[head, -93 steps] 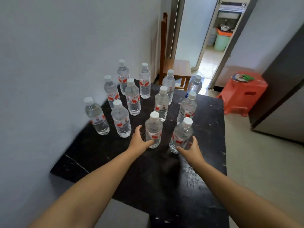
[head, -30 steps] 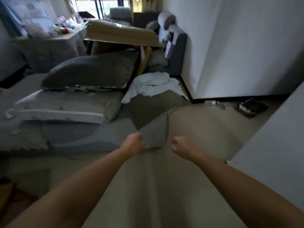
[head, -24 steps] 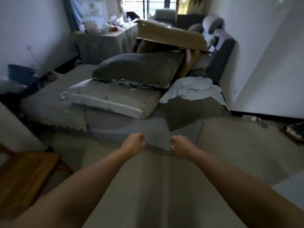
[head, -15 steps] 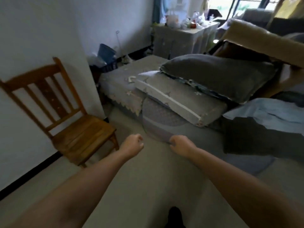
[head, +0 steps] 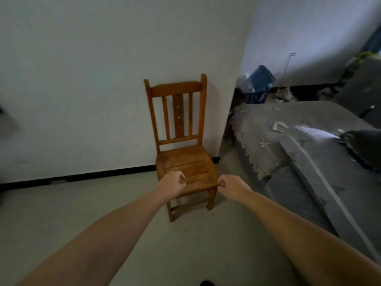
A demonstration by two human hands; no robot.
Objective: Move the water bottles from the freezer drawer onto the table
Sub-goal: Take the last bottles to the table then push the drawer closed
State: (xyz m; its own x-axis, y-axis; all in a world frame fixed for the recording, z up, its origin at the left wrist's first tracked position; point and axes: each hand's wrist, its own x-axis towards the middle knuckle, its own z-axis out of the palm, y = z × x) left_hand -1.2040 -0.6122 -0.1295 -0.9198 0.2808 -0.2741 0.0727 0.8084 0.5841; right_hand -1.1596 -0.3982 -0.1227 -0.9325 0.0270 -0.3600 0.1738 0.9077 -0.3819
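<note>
Warm orange-brown wood fills the middle of our view: a slat-backed chair [head: 182, 145] with 2 rounded posts, a wide centre splat dotted with 3 pale marks, and a planked, slightly dished seat. It stands with its back against a matt white wall [head: 82, 79], above a thin black skirting line, on a pale, smooth floor [head: 51, 219].

We hold both bare forearms out ahead of us. Our left hand [head: 172, 183] is curled into a loose fist, fingers folded into the palm, holding nothing. Our right hand [head: 231, 186] is likewise folded in, fingertips tucked toward the thumb, and it too holds nothing. The 2 hands sit near each other, apart, in front of the seat's front edge; whether they touch the wood we cannot tell.

To the right lies a low bed or sofa [head: 288, 141] draped in grey fabric with a scalloped, cream lace-like hem and small embroidered motifs. A long grey cushion [head: 321, 182] with a white piped edge rests across it. Beyond, in the dim corner, a dark blue bucket-shaped container [head: 261, 76] tilts among blurred clutter, beside a thin wire-like upright rod [head: 287, 67].

No water bottles, freezer drawer or bench appear in this view
</note>
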